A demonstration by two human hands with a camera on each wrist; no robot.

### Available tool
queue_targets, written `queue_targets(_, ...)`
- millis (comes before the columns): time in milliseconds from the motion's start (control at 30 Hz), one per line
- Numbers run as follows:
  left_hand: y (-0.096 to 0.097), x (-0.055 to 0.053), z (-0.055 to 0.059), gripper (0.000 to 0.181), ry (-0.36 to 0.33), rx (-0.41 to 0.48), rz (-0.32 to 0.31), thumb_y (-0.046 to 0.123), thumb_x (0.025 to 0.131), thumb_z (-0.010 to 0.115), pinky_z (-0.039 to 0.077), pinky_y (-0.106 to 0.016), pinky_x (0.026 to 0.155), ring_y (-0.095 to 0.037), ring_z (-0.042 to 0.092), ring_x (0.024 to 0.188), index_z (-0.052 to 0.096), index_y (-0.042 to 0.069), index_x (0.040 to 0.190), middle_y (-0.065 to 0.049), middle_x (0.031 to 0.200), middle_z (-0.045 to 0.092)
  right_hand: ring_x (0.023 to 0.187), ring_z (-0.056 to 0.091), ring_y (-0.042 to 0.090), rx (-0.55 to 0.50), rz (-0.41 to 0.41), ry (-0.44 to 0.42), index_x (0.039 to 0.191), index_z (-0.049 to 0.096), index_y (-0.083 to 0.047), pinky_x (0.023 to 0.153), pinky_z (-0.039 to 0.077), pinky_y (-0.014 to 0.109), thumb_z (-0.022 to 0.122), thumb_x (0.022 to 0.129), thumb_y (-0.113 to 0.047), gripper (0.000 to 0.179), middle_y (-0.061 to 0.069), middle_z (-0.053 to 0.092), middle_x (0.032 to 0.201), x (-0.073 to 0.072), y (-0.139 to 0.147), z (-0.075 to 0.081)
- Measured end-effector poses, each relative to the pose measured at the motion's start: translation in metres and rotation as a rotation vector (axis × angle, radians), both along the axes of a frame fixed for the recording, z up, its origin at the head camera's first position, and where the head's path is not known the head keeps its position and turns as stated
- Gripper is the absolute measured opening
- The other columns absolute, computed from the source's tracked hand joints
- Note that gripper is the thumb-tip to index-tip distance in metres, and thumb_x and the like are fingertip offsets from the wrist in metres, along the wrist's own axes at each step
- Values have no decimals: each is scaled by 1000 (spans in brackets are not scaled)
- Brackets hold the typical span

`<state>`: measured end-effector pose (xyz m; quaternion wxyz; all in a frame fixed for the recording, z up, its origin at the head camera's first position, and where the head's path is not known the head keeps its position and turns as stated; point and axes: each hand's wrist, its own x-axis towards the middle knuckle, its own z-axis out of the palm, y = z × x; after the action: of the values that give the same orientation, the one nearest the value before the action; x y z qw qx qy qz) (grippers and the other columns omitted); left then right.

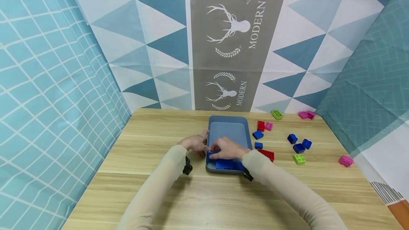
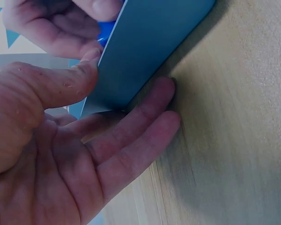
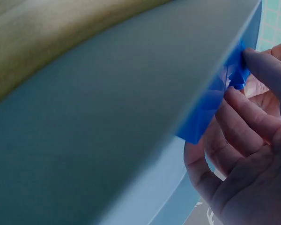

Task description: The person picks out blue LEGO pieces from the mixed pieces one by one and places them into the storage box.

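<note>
Both forearms angle inward over table (image 1: 204, 201). Right hand (image 1: 229, 149): fingers curled, pinching blue block (image 3: 241, 77) at tray (image 1: 227, 130) near-left corner. Left hand (image 1: 195, 143): fingers extended outside tray's left edge, thumb touching rim. Pink blocks (image 1: 303, 115): table's far-right corner.

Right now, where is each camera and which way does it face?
Head: on the head, facing forward and down at the tray; left hand, right hand, sleeves show.
Left wrist: on that wrist, facing the tray's side; both hands show.
Right wrist: on that wrist, facing tray and blue plastic; right hand shows.
Both wrist views share the tray's outer wall.
</note>
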<state>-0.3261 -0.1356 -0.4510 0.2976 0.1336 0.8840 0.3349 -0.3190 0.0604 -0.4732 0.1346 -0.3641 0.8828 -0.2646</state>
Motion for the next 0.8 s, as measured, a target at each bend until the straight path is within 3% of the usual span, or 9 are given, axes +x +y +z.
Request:
queue_targets(100, 0, -1, -1, 91, 16, -7, -14, 22, 102, 64, 47, -43, 110, -25, 76, 87, 0, 10, 164, -27, 148, 53, 84, 70, 5, -10, 0, -35, 106, 76, -8, 79, 59, 26, 76, 93, -29, 24, -1, 77, 95, 2, 0, -2)
queue_targets(267, 1, -2, -1, 91, 15, -17, -33, 21, 102, 63, 41, -45, 116, -25, 76, 87, -3, 9, 164, -26, 139, 61, 74, 65, 2, -8, 15, -37, 94, 74, -13, 72, 56, 23, 76, 93, -29, 16, -6, 74, 85, 4, 0, -3)
queue_targets(467, 1, 0, 2, 88, 48, -34, -31, 21, 102, 64, 42, -45, 115, -24, 76, 84, 3, 8, 164, -26, 152, 48, 71, 63, 0, -12, 59, -29, 90, 74, -15, 70, 55, 20, 78, 92, -28, 13, -10, 72, 81, 5, 1, -3)
queue_targets(600, 2, 1, 3, 87, 58, -48, -28, 21, 102, 63, 47, -43, 110, -23, 75, 83, 4, 9, 164, -25, 158, 40, 75, 64, -1, -6, 101, -11, 92, 74, -15, 73, 55, 20, 79, 90, -28, 14, -9, 73, 85, 6, 2, -4)
queue_targets(800, 1, 0, 3, 86, 43, -26, -18, 15, 103, 62, 49, -43, 108, -22, 75, 86, 2, 10, 165, -25, 162, 34, 88, 68, 7, 8, 136, -18, 112, 72, -11, 80, 56, 22, 80, 90, -26, 28, -1, 74, 100, 11, 3, -3)
